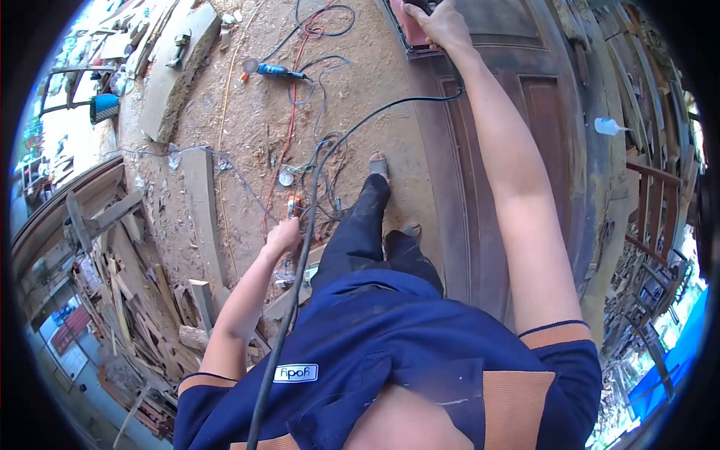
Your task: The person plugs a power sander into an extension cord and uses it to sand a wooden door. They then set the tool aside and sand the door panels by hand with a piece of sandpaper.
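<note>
Evidently I'm watching the right hand (pixel 444 24), top centre, clamping a rigid, probably heavy power tool (pixel 411 26) from above while the left hand (pixel 283 237) is loosely curling around its limp black cord (pixel 315 187).

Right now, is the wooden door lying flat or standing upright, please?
Lying flat: the wooden door stretches out below the right hand, which presses a power tool onto it.

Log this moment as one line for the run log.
right hand: grips power tool on wooden door | left hand: holds black cable | floor: sawdust, blue grinder
</note>
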